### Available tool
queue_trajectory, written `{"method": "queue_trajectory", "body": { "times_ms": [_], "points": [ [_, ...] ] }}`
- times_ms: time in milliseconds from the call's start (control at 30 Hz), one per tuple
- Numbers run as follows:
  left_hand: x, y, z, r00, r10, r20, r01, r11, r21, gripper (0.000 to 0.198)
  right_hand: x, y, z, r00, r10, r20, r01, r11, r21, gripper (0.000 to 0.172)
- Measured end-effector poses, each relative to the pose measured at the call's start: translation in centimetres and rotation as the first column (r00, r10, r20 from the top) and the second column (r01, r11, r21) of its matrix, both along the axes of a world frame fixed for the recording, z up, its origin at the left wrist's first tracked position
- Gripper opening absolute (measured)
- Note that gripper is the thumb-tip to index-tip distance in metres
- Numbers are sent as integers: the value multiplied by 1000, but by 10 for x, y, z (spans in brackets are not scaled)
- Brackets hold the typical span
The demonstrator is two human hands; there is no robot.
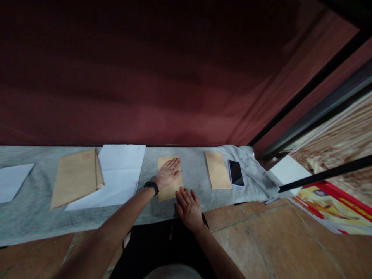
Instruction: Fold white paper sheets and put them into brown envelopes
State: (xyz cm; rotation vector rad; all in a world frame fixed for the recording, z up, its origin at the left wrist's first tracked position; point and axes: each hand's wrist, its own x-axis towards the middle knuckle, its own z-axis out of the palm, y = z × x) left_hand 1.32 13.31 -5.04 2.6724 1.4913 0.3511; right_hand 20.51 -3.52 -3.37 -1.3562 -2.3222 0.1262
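Note:
A small brown envelope lies flat on the grey cloth right in front of me. My left hand, with a dark band at the wrist, rests flat on its upper part, fingers stretched out toward the upper right. At the envelope's lower right edge is my right hand, palm down, its fingers extended and the fingertips close to or touching the paper. Neither hand grasps anything. To the right lies a second small brown envelope or stack of them, apart from my hands.
A phone lies beside the right-hand envelope. Leftward, larger brown envelopes overlap white paper sheets, with more white paper at the far left. A dark red panel rises behind the cloth. Black bars and a colourful box stand right.

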Motion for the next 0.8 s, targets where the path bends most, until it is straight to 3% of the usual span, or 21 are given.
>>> {"method": "queue_trajectory", "body": {
  "times_ms": [233, 800],
  "points": [
    [1, -26, 0, 999, -53, 8, 53, 999, 14, 61, 1, 0, -3, 1000, 1, 1, -1, 1000, 0, 47],
    [-3, -115, 24, 973, -229, 28, 231, 966, -113, 61, 2, 0, -15, 996, -49, -76, 45, 998, -51, 48]
  ]
}}
